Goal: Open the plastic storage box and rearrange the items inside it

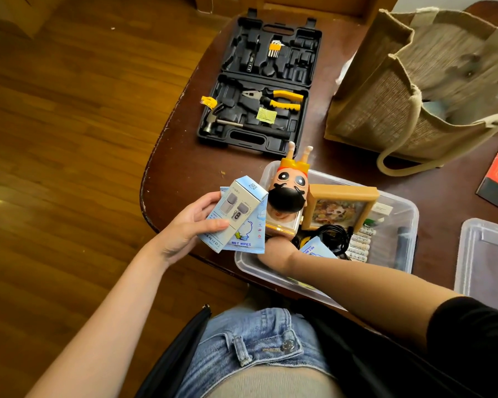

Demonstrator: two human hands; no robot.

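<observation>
two packs — small carton (236,208) and wet wipes (243,239) — pinched aside by left hand (190,225) at nine o'clock, clearing the storage box (408,225); right hand (273,244) reaches inside, fingers hidden — can't tell its grip.

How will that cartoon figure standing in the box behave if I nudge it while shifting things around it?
The cartoon figure looks top-heavy: a big head over a small clear base, so it will probably tip rather than slide. Its two thin antennae stick up and could snap. It stands close to the picture frame, which may catch it if it falls that way.

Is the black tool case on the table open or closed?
Open: the tool case lies flat, both halves showing, with pliers and hammer exposed.
</observation>
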